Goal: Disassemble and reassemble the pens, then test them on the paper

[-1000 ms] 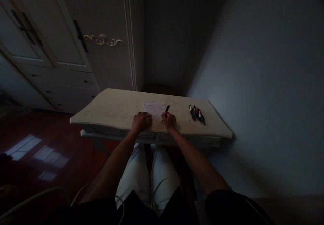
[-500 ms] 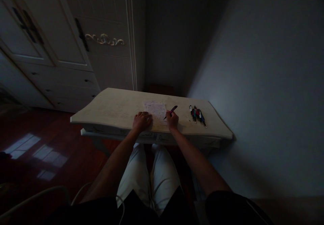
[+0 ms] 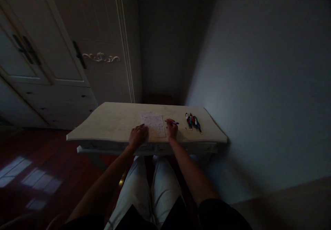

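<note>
A sheet of paper (image 3: 153,123) covered in fine markings lies on a small cream desk (image 3: 116,123). My left hand (image 3: 138,135) rests flat on the paper's lower left corner. My right hand (image 3: 171,130) sits just right of the sheet and holds a purple pen (image 3: 172,122), which lies almost level and points right. Several more pens (image 3: 192,121) lie side by side on the desk to the right of that hand.
A white wardrobe (image 3: 64,50) with dark handles stands behind the desk on the left. A plain wall (image 3: 258,85) runs close along the desk's right side. The floor (image 3: 38,168) is dark red wood. My legs are under the desk's front edge.
My right hand has lifted the pen off the paper and swung it from upright to almost level, moving right of the sheet. The camera view has tipped, so the desk sits lower.
</note>
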The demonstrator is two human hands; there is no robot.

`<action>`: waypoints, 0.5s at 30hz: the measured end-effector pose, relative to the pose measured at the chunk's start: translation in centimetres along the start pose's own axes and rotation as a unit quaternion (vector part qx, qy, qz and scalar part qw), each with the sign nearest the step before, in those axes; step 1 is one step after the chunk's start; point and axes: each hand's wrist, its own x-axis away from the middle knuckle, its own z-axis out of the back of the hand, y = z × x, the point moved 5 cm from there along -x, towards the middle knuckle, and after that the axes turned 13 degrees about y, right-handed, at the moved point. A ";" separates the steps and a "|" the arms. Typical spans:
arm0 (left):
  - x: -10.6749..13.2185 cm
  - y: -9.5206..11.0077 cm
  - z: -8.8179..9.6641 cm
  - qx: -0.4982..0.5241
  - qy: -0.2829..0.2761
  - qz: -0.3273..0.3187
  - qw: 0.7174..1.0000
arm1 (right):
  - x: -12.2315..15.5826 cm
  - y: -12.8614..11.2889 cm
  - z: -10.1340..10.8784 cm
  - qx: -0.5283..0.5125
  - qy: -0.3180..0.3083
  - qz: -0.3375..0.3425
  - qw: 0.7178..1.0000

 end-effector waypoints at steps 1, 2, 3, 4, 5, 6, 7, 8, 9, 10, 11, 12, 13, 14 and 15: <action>0.3 0.0 0.1 0.017 0.014 0.008 1.000 | 0.0 0.1 0.1 -0.022 0.003 -0.012 1.000; 0.5 0.1 0.3 0.034 0.033 0.018 0.999 | 0.1 0.1 0.0 -0.041 -0.001 -0.025 0.999; 0.8 0.0 0.5 0.048 0.063 0.040 0.996 | 0.3 0.3 -0.1 -0.057 -0.013 -0.039 0.998; 1.1 -0.1 0.8 0.060 0.101 0.073 0.990 | 0.5 0.4 -0.3 -0.067 -0.030 -0.049 0.996; 1.3 -0.3 1.1 0.070 0.143 0.111 0.981 | 0.7 0.6 -0.6 -0.073 -0.048 -0.054 0.995; 1.6 -0.4 1.3 0.082 0.184 0.151 0.968 | 0.9 0.7 -0.8 -0.075 -0.066 -0.052 0.994; 1.8 -0.3 1.3 0.097 0.214 0.183 0.954 | 1.0 0.7 -0.9 -0.071 -0.081 -0.042 0.993; 1.8 -0.1 1.1 0.119 0.229 0.199 0.945 | 1.2 0.8 -1.0 -0.061 -0.093 -0.026 0.993; 1.6 0.4 0.8 0.146 0.228 0.198 0.942 | 1.2 0.8 -1.1 -0.050 -0.100 -0.006 0.994; 1.3 1.1 0.5 0.175 0.215 0.180 0.944 | 1.3 0.7 -1.2 -0.038 -0.104 0.014 0.994; 1.0 1.9 0.1 0.199 0.197 0.149 0.948 | 1.3 0.7 -1.2 -0.027 -0.107 0.031 0.993; 0.6 2.7 -0.2 0.216 0.180 0.113 0.953 | 1.3 0.7 -1.2 -0.019 -0.107 0.042 0.993; 0.3 3.5 -0.4 0.225 0.166 0.077 0.957 | 1.3 0.7 -1.3 -0.013 -0.109 0.046 0.993; 0.0 4.0 -0.6 0.229 0.155 0.047 0.960 | 1.3 0.7 -1.4 -0.009 -0.112 0.048 0.993; -0.3 4.4 -0.7 0.229 0.146 0.025 0.962 | 1.3 0.8 -1.4 -0.005 -0.114 0.047 0.992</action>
